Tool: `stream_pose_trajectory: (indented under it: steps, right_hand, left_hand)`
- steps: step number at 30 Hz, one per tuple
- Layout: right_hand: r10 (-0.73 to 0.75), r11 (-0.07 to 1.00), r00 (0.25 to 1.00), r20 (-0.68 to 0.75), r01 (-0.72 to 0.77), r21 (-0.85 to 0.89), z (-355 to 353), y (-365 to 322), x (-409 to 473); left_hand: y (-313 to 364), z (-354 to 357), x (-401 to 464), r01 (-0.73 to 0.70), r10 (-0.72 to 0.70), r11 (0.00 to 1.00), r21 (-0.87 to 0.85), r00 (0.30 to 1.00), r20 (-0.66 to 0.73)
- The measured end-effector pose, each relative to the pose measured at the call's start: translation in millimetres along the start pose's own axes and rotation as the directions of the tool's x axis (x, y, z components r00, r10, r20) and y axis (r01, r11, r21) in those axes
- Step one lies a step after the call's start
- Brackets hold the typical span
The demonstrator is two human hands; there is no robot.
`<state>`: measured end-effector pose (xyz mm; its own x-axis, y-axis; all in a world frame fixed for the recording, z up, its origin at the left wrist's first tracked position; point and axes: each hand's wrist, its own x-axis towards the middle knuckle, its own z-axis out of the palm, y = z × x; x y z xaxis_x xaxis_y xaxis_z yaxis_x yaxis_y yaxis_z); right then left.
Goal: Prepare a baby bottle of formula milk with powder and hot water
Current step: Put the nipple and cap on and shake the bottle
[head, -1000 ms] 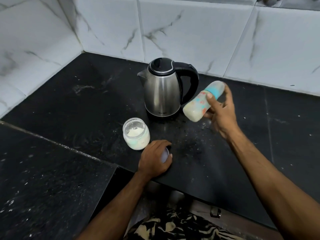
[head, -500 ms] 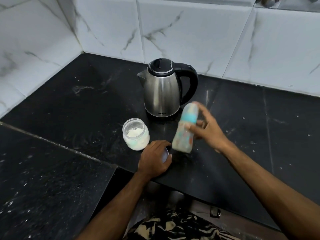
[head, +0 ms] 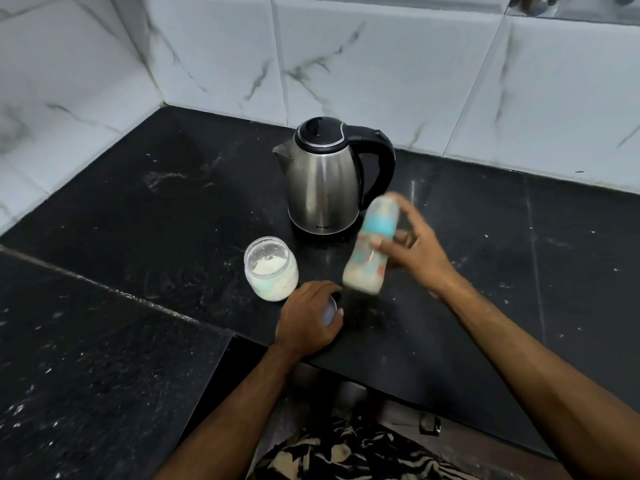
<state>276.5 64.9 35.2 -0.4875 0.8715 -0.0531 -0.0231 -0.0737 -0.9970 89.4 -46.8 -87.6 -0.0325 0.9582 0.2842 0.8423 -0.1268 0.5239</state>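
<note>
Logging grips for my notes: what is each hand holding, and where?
Right hand grips the baby bottle around its middle; left hand covers a small lid.

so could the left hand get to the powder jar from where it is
Probably yes: the left hand rests on a lid just beside the open powder jar, with nothing between them, though it would have to release the lid.

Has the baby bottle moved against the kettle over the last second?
Yes. The baby bottle in the right hand swung down from beside the kettle handle to upright, nearer the counter edge.
</note>
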Motion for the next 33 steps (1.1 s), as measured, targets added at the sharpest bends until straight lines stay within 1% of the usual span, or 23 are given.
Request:
stream_pose_trajectory:
  steps: [2, 3, 4, 5, 7, 8, 9, 10, 13, 14, 15, 16, 19, 20, 21, 24, 25, 26, 27, 30, 31, 32, 33]
  right_hand:
    - [-0.021, 0.981, 0.976, -0.216, 0.062, 0.183, -7, -10, 14]
    - [-0.018, 0.958, 0.960, -0.278, 0.096, 0.269, -10, -12, 19]
    - [-0.016, 0.945, 0.957, -0.288, 0.109, 0.310, -10, -12, 20]
    - [-0.015, 0.953, 0.968, -0.250, 0.090, 0.288, -9, -10, 16]
    - [0.015, 0.994, 0.999, -0.045, -0.010, 0.111, -3, -1, 4]
    - [0.045, 0.999, 0.997, 0.070, -0.046, 0.011, -1, 4, -2]
    - [0.059, 0.998, 0.990, 0.128, -0.054, -0.041, -1, 8, -4]
    - [0.043, 0.999, 0.993, 0.114, -0.039, -0.036, -2, 7, -2]
    - [-0.026, 0.985, 0.982, -0.186, 0.057, 0.163, -9, -6, 13]
    - [-0.039, 0.971, 0.970, -0.239, 0.093, 0.218, -10, -8, 17]
    - [-0.046, 0.967, 0.971, -0.235, 0.103, 0.235, -9, -8, 18]
    - [-0.047, 0.974, 0.983, -0.175, 0.084, 0.209, -6, -6, 15]
    - [0.005, 0.999, 0.990, 0.142, 0.000, -0.037, 5, 2, 1]
    - [0.007, 0.998, 0.985, 0.173, 0.005, -0.066, 6, 3, 1]
    - [-0.020, 0.999, 0.991, 0.133, 0.025, -0.040, 6, 1, 4]
    - [-0.068, 0.974, 0.976, -0.206, 0.110, 0.200, -3, -12, 22]
    - [-0.071, 0.958, 0.963, -0.260, 0.139, 0.251, -6, -14, 24]
    - [-0.077, 0.960, 0.963, -0.260, 0.142, 0.243, -6, -13, 23]
    - [-0.085, 0.974, 0.974, -0.209, 0.125, 0.190, -4, -12, 18]
    - [-0.034, 0.998, 0.996, 0.087, 0.038, -0.044, 6, 4, -3]
    - [-0.026, 0.998, 0.992, 0.121, 0.034, -0.061, 6, 7, -5]
    - [-0.041, 0.999, 0.996, 0.082, 0.044, -0.033, 6, 6, -4]
    - [-0.060, 0.998, 0.998, -0.026, 0.061, 0.028, 4, 2, 0]
  left_hand:
    - [1, 0, -2, 0.014, -0.014, 1.000, -0.008, 1.000, -0.023]
    - [1, 1, -2, 0.012, -0.013, 1.000, -0.011, 0.999, -0.029]
    - [1, 1, -2, 0.008, -0.008, 1.000, -0.012, 0.999, -0.035]
    - [1, 1, -1, 0.003, -0.003, 1.000, -0.013, 0.999, -0.038]
    - [1, 0, 0, -0.010, 0.010, 1.000, -0.010, 0.999, -0.032]
    - [1, 0, 1, -0.015, 0.015, 1.000, -0.005, 1.000, -0.021]
    - [1, -1, 1, -0.019, 0.019, 1.000, 0.000, 1.000, -0.012]
    - [1, -1, 1, -0.020, 0.020, 1.000, -0.001, 1.000, -0.012]
    - [1, 0, -1, -0.008, 0.007, 1.000, -0.012, 0.999, -0.042]
    - [1, 0, -2, -0.002, 0.001, 1.000, -0.015, 0.999, -0.044]
    - [1, 1, -2, 0.004, -0.004, 1.000, -0.015, 0.999, -0.041]
    - [0, 1, -1, 0.007, -0.007, 1.000, -0.010, 1.000, -0.030]
    - [-2, 2, 0, -0.006, 0.004, 0.999, 0.050, 0.999, 0.032]
    - [-2, 2, 0, -0.004, 0.002, 0.999, 0.051, 0.999, 0.032]
    - [-1, 1, 0, 0.005, -0.006, 0.999, 0.037, 1.000, 0.018]
    - [0, 1, -1, 0.012, -0.012, 1.000, -0.004, 1.000, -0.021]
    - [0, 1, -1, 0.009, -0.009, 1.000, -0.006, 1.000, -0.026]
    - [0, 1, -1, 0.010, -0.011, 1.000, -0.006, 1.000, -0.025]
    - [0, 1, -1, 0.014, -0.014, 1.000, -0.002, 1.000, -0.018]
    - [-1, 1, 0, 0.001, -0.001, 1.000, 0.026, 1.000, 0.016]
    - [-1, 1, 0, -0.001, 0.001, 0.999, 0.033, 1.000, 0.022]
    - [-1, 1, 0, 0.002, -0.002, 1.000, 0.026, 1.000, 0.018]
    - [0, 1, 0, 0.007, -0.007, 1.000, 0.013, 1.000, 0.003]
